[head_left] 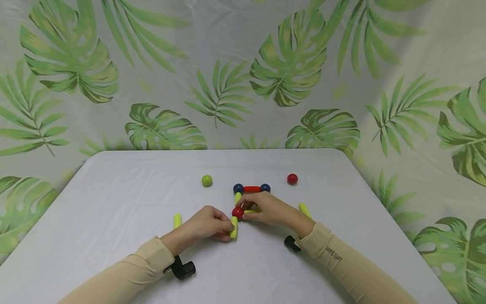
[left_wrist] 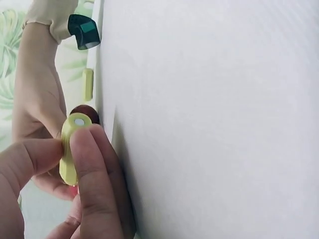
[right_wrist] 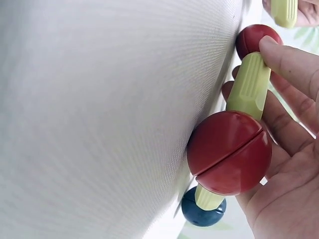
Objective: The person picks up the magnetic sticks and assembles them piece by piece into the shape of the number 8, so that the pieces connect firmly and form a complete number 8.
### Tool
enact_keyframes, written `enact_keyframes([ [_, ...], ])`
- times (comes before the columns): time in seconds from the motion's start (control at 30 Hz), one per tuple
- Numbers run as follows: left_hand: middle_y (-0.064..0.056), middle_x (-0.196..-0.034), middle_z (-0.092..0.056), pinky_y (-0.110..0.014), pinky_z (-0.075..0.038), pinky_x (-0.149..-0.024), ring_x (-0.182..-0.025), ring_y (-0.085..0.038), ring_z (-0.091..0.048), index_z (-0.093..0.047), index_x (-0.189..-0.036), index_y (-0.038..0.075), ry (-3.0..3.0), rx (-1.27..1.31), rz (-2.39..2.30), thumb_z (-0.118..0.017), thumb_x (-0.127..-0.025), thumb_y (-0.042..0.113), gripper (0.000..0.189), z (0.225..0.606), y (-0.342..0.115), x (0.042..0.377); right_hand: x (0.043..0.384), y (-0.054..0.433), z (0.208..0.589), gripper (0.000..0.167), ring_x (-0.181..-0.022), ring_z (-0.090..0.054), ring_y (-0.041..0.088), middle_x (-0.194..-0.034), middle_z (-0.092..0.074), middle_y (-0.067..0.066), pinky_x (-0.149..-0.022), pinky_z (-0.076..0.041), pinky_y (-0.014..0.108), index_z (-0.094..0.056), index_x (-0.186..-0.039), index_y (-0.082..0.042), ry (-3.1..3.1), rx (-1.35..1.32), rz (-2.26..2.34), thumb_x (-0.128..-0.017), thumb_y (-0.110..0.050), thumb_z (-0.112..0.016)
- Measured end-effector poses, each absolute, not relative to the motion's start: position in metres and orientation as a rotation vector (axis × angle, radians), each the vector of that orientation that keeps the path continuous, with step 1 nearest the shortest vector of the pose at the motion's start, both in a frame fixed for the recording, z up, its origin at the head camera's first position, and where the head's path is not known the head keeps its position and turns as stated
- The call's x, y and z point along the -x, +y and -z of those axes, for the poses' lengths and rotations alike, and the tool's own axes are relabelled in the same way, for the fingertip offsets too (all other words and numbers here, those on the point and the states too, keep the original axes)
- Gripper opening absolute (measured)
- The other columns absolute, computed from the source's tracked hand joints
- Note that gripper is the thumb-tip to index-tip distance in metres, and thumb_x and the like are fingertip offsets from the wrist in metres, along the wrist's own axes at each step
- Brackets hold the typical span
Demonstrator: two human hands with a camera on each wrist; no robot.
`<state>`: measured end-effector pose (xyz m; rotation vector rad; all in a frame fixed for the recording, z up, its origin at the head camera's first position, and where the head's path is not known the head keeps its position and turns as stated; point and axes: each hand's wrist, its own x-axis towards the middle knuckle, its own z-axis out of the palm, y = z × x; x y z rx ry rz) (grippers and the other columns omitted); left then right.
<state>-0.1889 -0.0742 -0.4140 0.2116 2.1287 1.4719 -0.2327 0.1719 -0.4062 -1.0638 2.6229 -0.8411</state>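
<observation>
My left hand (head_left: 209,223) pinches a yellow-green magnetic rod (head_left: 234,230) between thumb and fingers; a pale round disc (left_wrist: 79,121) shows in its end. The rod's far tip is right at a red ball (head_left: 238,213), which my right hand (head_left: 267,207) grips with thumb and fingertips. In the right wrist view, a yellow-green rod (right_wrist: 248,84) joins that ball to a nearer red ball (right_wrist: 229,153), hidden by the hand in the head view. Behind the hands, two blue balls (head_left: 238,188) flank a red rod (head_left: 252,189). Another yellow-green rod (head_left: 238,197) runs from the left blue ball toward the gripped red ball.
A green ball (head_left: 206,180) sits at the back left and a loose red ball (head_left: 292,179) at the back right. Loose yellow-green rods lie beside the left forearm (head_left: 177,220) and the right wrist (head_left: 304,209). Leaf-patterned cloth (head_left: 228,105) hangs behind the white table (head_left: 125,181).
</observation>
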Motion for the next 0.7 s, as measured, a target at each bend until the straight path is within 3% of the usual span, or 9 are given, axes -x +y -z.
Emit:
enact_keyframes([
  [0.7,-0.007,-0.081,-0.079,-0.019,-0.061,-0.071,-0.067,-0.010,-0.076,-0.080,-0.098,0.000,2.070,-0.154,-1.493,-0.077,-0.097,0.012,0.012,0.4119,-0.0644,0.1933,0.2335,0.1719,0.4070,0.026,-0.099,-0.070,0.006,-0.108,-0.078,-0.006,-0.096,-0.060,0.032,-0.072,-0.123,-0.018,2.612,1.092,0.863,-0.098,-0.022,-0.080],
])
